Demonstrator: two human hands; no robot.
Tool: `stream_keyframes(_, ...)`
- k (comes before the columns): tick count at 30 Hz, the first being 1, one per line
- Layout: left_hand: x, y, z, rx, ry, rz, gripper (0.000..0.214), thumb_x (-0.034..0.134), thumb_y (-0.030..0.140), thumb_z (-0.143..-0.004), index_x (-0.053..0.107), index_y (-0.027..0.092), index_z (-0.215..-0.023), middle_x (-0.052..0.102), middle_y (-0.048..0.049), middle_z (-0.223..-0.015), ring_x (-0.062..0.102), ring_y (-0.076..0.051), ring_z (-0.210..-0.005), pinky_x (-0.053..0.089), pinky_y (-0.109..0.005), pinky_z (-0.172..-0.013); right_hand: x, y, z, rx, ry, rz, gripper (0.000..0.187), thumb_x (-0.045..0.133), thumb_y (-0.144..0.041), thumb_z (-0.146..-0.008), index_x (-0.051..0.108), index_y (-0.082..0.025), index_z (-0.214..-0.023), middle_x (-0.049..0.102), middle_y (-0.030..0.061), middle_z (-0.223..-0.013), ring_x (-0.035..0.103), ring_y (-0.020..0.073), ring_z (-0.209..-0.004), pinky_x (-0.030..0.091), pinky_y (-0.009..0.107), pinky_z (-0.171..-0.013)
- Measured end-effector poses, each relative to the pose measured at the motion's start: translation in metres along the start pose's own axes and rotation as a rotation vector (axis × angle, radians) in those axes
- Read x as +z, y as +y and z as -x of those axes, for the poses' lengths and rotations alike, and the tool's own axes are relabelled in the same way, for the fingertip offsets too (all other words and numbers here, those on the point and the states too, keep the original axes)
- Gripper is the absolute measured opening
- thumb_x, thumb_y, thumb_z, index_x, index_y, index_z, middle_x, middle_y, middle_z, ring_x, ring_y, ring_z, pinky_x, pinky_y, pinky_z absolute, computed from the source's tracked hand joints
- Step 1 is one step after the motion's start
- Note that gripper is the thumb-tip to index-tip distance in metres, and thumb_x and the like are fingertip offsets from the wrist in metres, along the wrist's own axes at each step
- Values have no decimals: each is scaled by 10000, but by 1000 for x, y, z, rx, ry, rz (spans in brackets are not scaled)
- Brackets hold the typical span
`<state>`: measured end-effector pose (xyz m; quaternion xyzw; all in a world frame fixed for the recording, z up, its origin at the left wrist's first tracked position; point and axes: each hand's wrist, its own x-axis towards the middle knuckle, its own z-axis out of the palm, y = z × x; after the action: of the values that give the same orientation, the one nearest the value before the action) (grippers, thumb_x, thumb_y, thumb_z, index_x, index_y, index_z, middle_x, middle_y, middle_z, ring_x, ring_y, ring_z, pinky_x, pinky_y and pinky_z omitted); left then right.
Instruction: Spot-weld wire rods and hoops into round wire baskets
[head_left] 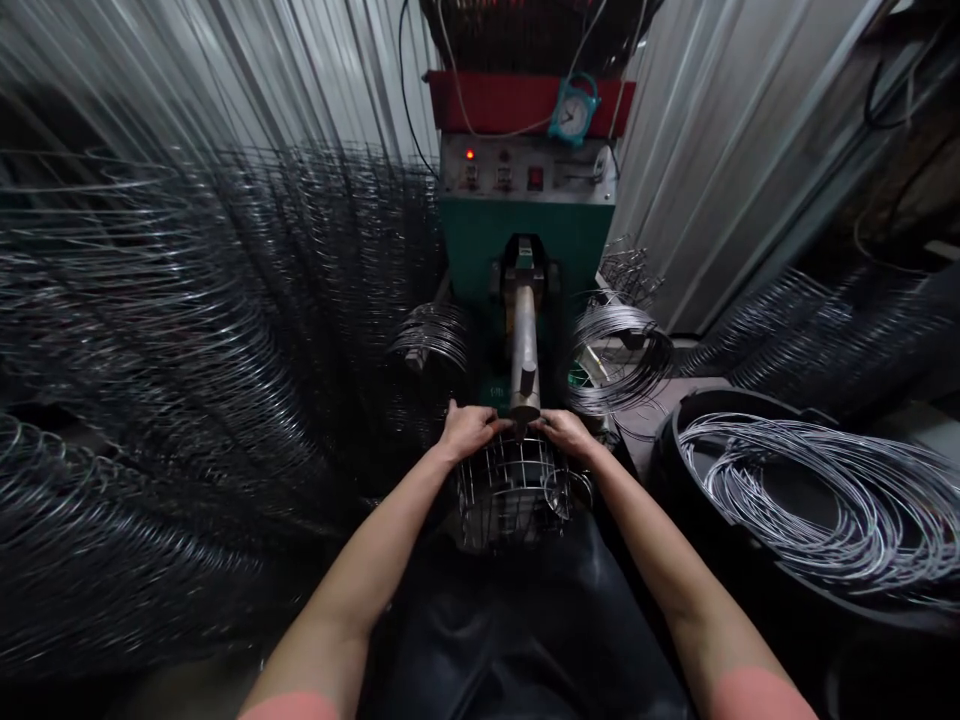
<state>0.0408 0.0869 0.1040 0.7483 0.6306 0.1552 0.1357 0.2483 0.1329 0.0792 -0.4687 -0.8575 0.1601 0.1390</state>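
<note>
A small cylindrical wire cage (514, 490) sits in front of me, under the metal arm (523, 350) of a green welding machine (525, 240). My left hand (469, 430) grips the cage's top rim on the left, fingers curled over the wire. My right hand (568, 432) grips the top rim on the right, likewise closed on the wire. Both hands flank the tip of the arm, which touches the cage's upper edge.
Tall stacks of wire rings (150, 350) fill the left side. A black tub (787, 500) with loose wire rings stands on the right. More wire rings (622, 350) hang beside the machine. A small teal clock (574, 112) hangs on the red panel. Corrugated metal walls stand behind.
</note>
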Motion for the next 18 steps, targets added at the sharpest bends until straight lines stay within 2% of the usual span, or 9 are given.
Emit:
stream_keyframes(2,-2,2,0,-38,103,-52,259,480,407,-875,662,224,-863,673,-72,-938,586,-293,-987,134,-688,-1015,1,0,-8,36,28,15,260,473,-339,-895,685,-193,-860,695,41,-804,600,156,-713,344,206,-570)
stream_keyframes(4,-6,2,5,-37,184,-59,241,502,389,-867,639,234,-992,631,-97,-1080,531,-313,-1088,114,-715,-1004,-2,0,-15,40,22,17,265,485,-339,-887,692,-187,-825,696,44,-788,600,159,-698,342,211,-566)
stream_keyframes(6,-8,1,14,64,153,-41,254,530,395,-851,619,253,-1042,618,-84,-1102,525,-302,-1094,113,-709,-1014,-7,1,-18,17,8,13,256,510,-348,-873,696,-190,-797,694,33,-764,597,156,-679,341,213,-564)
stream_keyframes(8,-8,-1,25,192,44,-33,186,540,345,-848,635,259,-983,644,-50,-1003,571,-266,-1004,139,-687,-1026,-12,2,-16,-3,-3,13,248,526,-359,-863,696,-198,-783,689,21,-743,593,152,-667,336,211,-559)
stream_keyframes(11,-3,-2,40,334,-21,-13,153,510,229,-854,651,235,-911,646,-37,-878,604,-214,-877,304,-563,-1014,-15,-1,-5,-15,-4,6,274,524,-388,-858,685,-203,-735,673,19,-692,575,147,-634,323,211,-541)
stream_keyframes(14,-3,1,58,488,-20,-21,198,456,207,-876,650,203,-918,639,-61,-846,590,-195,-834,461,-369,-861,-14,-9,14,-31,8,-47,310,506,-418,-853,662,-193,-706,642,14,-646,544,138,-596,318,215,-533)
stream_keyframes(16,-10,3,74,602,-41,-67,241,410,193,-893,650,200,-905,634,-67,-829,575,-192,-835,470,-332,-830,-12,-16,29,-57,-3,-107,314,504,-429,-838,647,-184,-704,619,4,-630,528,133,-587,320,216,-534)
stream_keyframes(18,-23,3,96,676,-55,-103,291,359,176,-908,648,209,-906,628,-69,-828,566,-190,-857,446,-346,-895,-10,-27,42,-57,4,-169,315,513,-441,-812,632,-179,-685,595,-5,-605,511,129,-572,323,217,-529)
